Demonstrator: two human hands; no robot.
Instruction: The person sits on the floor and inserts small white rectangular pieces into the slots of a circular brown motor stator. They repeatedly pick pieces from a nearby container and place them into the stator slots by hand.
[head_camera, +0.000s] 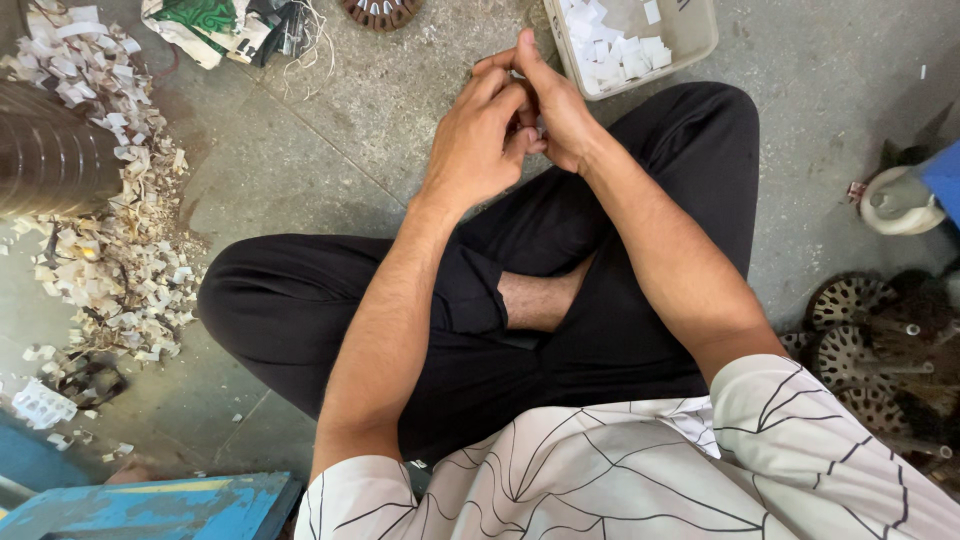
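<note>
Seated cross-legged on concrete floor (330, 140). Left hand (478, 140) and right hand (555, 105) pinched together on a small white piece, just beside the tray (690, 40) of white slips, within easy reach.

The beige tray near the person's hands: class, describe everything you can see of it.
The beige tray looks like plastic, shallow and rectangular with rounded corners, cut off by the picture's top edge. It sits on the grey concrete floor, just beyond the person's knee. Small white paper slips are heaped at its left end; the rest shows bare bottom. Neither hand touches it.
</note>
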